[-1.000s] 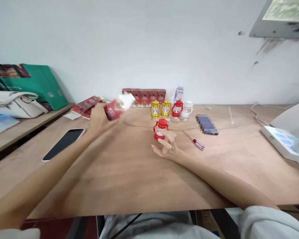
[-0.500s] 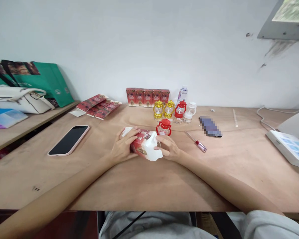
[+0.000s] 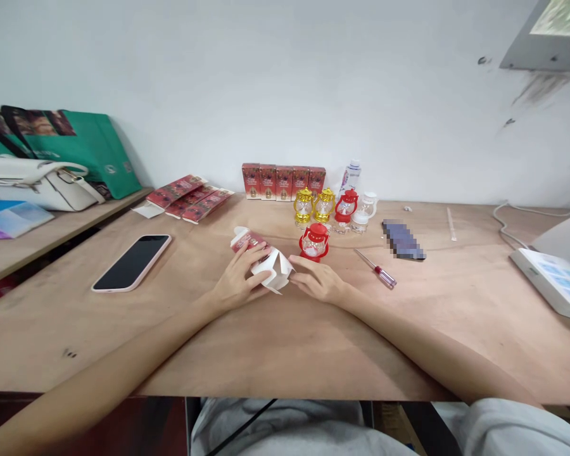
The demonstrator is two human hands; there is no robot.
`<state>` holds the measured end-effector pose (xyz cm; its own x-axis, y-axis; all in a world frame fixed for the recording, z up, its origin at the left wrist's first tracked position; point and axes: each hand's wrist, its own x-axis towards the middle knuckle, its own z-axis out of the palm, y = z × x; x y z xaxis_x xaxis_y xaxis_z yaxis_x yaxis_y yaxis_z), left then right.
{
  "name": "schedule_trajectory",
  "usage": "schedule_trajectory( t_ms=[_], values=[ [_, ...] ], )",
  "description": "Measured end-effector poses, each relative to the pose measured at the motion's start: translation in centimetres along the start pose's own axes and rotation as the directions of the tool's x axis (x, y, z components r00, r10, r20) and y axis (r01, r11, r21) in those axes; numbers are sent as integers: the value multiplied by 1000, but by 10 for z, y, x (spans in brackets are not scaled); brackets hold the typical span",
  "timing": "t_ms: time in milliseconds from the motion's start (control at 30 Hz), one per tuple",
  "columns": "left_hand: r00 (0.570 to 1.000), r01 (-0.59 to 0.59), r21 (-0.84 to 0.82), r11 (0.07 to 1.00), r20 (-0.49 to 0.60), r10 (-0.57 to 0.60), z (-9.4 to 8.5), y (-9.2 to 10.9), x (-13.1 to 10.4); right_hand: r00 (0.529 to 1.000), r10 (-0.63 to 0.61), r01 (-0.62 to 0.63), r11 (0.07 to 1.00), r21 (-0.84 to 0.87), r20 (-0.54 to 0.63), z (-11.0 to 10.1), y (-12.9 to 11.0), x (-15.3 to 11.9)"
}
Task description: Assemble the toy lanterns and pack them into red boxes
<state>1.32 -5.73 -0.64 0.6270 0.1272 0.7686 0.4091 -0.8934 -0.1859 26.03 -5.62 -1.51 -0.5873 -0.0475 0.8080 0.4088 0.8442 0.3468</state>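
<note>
A small red-and-white cardboard box [image 3: 254, 244] lies tilted on the table with flaps standing out at both ends. My left hand [image 3: 240, 278] is closed around its near side, fingers over the top. At the box's right end, white flaps spread apart around the opening. My right hand [image 3: 319, 278] is beside those flaps, its fingers stretched out and apart, fingertips at or very near the flap edge; whether they touch is unclear. Just behind my right hand stands a red lantern [image 3: 314, 242] with a clear middle.
Behind are gold lanterns [image 3: 304, 206], another red lantern [image 3: 346, 206], a white lantern [image 3: 363, 212], upright red boxes [image 3: 284, 183] and a bottle [image 3: 351, 177]. Flattened boxes [image 3: 208, 206] and a phone [image 3: 132, 263] lie left. A screwdriver [image 3: 377, 269] and a pixelated dark object [image 3: 403, 239] lie right.
The box has turned so its right-end opening shows, with the flaps spread. My right fingers have come off the flap's face and straightened. My left hand has stayed on the box.
</note>
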Motion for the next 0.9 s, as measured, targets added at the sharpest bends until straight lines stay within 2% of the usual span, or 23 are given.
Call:
schedule_trajectory(
  t_ms=[200,333,533,700,900],
  values=[
    [994,18,-74,997,-104,-26,5,-5,-4,999,36,-36,999,5,-7,1,-1,2],
    [982,68,-61,996,-175,-78,9,2,0,996,83,-84,995,61,17,1,-4,5],
    [993,68,-70,995,-94,-74,7,12,7,985,172,-173,980,102,20,3,-12,8],
    [990,127,-158,979,-46,-136,-3,4,5,982,175,-181,979,98,69,4,-15,8],
    [996,85,-242,967,35,-79,-12,-2,7,988,156,-157,982,105,17,2,-13,9]
  ],
)
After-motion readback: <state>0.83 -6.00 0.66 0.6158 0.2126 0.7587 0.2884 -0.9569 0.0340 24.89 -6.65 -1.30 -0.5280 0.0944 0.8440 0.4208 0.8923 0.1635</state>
